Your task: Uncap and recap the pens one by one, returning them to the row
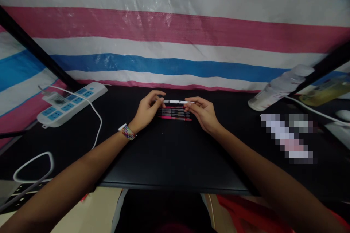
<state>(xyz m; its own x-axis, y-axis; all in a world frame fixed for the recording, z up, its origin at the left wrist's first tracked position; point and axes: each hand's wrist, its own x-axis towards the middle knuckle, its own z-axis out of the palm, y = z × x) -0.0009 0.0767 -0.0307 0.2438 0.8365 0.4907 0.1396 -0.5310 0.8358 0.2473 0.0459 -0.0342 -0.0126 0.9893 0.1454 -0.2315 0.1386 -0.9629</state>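
Note:
A white pen [175, 102] with dark marks lies level between my two hands, at the far side of the black table. My left hand [147, 111] pinches its left end between thumb and fingers; a patterned woven band with a white piece circles that wrist. On the other end, the thumb and fingertips of my right hand [203, 114] are closed. Just on the near side of the white pen, several pens [175, 113] with black and pink-red parts lie side by side in a row. Their ends are partly covered by my fingers.
A white power strip [79, 100] with blue sockets and a plugged-in adapter [54, 99] stands at the left, its white cable [100, 127] looping over the black table [169, 160]. To the right are a bottle [281, 87], a yellowish container [326, 89] and a blurred-out item [284, 136].

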